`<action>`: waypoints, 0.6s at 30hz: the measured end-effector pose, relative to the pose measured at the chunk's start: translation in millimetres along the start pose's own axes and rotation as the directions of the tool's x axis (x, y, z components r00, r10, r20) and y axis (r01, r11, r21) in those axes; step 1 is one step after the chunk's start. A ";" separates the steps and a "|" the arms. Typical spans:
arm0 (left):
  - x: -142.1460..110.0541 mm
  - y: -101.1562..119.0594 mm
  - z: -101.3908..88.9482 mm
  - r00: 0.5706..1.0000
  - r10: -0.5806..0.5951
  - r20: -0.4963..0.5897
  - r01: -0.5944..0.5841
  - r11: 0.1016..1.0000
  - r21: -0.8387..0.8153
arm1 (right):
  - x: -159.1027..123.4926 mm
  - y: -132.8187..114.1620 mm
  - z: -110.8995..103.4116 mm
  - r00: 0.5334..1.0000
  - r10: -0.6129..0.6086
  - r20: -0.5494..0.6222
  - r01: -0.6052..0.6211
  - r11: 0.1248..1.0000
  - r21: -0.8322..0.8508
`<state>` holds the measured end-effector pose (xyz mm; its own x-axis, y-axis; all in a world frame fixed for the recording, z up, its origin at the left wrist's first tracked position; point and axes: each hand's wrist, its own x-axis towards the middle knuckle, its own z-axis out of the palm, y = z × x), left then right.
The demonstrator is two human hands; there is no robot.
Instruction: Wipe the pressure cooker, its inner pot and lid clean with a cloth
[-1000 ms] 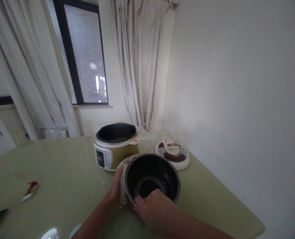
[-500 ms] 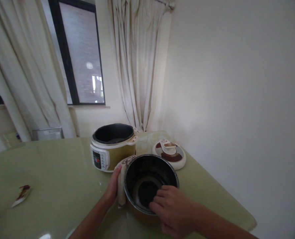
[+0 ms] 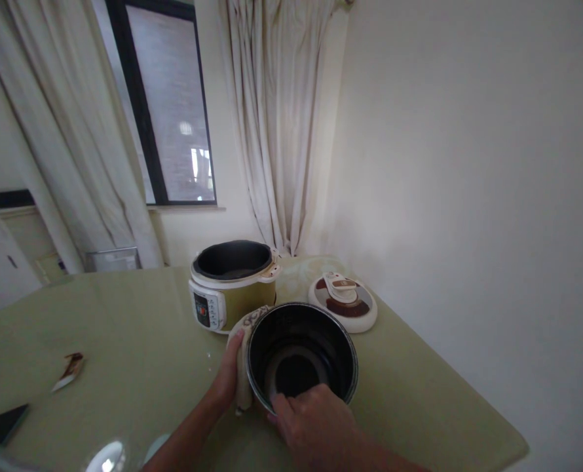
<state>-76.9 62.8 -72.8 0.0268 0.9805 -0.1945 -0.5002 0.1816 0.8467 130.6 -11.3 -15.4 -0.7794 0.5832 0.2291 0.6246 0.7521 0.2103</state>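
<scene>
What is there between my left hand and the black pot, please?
A patterned cloth lies between the left hand and the black pot; the head view shows it.

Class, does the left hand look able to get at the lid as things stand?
Probably not directly: the left hand holds the cloth against the pot, which lies between that hand and the lid.

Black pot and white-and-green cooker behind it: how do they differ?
The black pot has the left hand at its side and the right hand at its near rim, while the cooker stands on the table with no hand on it. The pot's rim is thin and dark; the cooker's is broad and white. The cooker shows a button panel; none shows on the pot. Both are open-topped, with dark insides.
</scene>
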 end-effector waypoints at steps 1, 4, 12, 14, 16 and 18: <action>4.2 4.0 1.0 1.000 -0.025 0.010 0.025 1.000 -0.015 | -4.8 4.5 0.7 0.999 -0.038 -0.022 0.038 0.999 0.008; 18.8 17.5 5.7 0.991 -0.097 0.097 0.099 0.995 -0.016 | -16.3 20.1 2.7 0.989 -0.130 -0.068 0.133 0.990 0.039; 37.1 38.0 5.9 0.969 -0.155 0.191 0.145 0.987 0.064 | -25.4 86.8 11.0 0.791 -0.519 -0.324 0.555 0.832 0.022; 34.7 35.0 0.2 0.975 -0.161 0.150 0.151 0.985 0.080 | -28.8 99.6 7.4 0.774 -0.549 -0.316 0.576 0.817 -0.007; 30.9 29.4 -4.9 0.984 -0.134 0.114 0.125 0.989 0.080 | -35.1 102.5 1.3 0.806 -0.525 -0.273 0.541 0.841 -0.021; 26.8 22.6 -6.1 0.988 -0.102 0.119 0.096 0.994 0.053 | -41.2 91.0 -3.1 0.871 -0.441 -0.218 0.450 0.893 -0.009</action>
<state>-92.7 92.8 -61.9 0.1806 0.9588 -0.2191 -0.4485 0.2785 0.8493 219.7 32.1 -2.7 -0.9433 0.1091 0.3136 0.2073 0.9314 0.2994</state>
